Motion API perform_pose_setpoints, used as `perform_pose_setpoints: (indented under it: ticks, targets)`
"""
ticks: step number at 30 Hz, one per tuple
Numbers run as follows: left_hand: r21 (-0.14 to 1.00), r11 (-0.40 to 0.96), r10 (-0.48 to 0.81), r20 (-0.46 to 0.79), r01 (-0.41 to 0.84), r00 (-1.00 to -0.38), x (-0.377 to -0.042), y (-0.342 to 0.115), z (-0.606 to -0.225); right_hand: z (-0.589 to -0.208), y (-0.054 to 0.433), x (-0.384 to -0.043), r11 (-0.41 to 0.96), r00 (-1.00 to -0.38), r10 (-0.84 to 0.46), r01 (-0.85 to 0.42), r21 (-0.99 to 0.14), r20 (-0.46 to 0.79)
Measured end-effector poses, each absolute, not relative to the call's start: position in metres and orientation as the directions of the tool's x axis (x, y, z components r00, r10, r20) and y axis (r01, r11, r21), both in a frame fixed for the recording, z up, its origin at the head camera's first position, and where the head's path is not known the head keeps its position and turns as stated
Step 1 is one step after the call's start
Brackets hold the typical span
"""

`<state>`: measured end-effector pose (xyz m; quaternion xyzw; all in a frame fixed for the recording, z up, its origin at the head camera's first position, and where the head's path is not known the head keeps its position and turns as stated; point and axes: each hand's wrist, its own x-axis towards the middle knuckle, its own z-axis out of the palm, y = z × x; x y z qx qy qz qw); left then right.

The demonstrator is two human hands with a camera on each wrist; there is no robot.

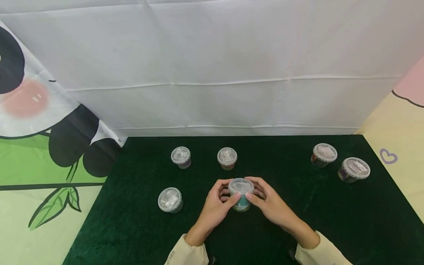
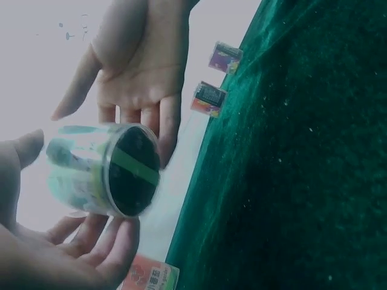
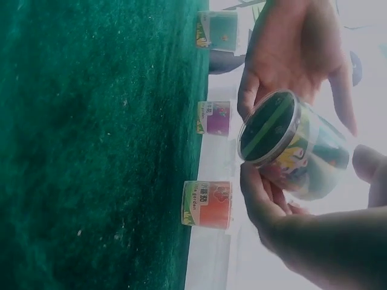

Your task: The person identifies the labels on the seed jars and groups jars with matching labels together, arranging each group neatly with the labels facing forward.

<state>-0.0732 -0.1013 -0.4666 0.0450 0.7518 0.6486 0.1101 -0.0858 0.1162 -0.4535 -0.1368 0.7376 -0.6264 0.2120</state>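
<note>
A small lidded plastic tub (image 1: 241,186) with a clear lid and teal label is held between both hands at the middle of the table. My left hand (image 1: 216,204) holds it from the left, thumb on the front and fingers curled round the side. On the other side my right hand (image 1: 269,203) grips it likewise. The tub's dark base with a green stripe shows in the left wrist view, where the tub (image 2: 103,172) is tilted and off the cloth. In the right wrist view the same tub (image 3: 302,148) shows a colourful printed label.
Similar lidded tubs stand around: one at back left (image 1: 181,157), a tub behind the hands (image 1: 227,158), another at left (image 1: 170,200), and two at back right, a tub (image 1: 324,154) and its neighbour (image 1: 353,170). Dark green cloth (image 1: 126,228) covers the table. A white sheet (image 1: 212,70) hangs behind.
</note>
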Motion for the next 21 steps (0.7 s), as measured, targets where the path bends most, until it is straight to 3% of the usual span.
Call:
perform_pose_setpoints:
  ticks: [8,21]
  targets:
    - [0.990,0.121,0.268,-0.100,-0.069,-0.958,-0.0728,-0.1040,-0.4658,-0.4534,0.1203,-0.0867,0.170,-0.862,-0.491,0.044,-0.985,-0.123]
    - [0.989,0.135,0.242,-0.099,-0.068,-0.965,-0.0715,-0.1050,-0.4639,-0.4526,0.1200,-0.0870,0.145,-0.849,-0.518,0.034,-0.989,-0.105]
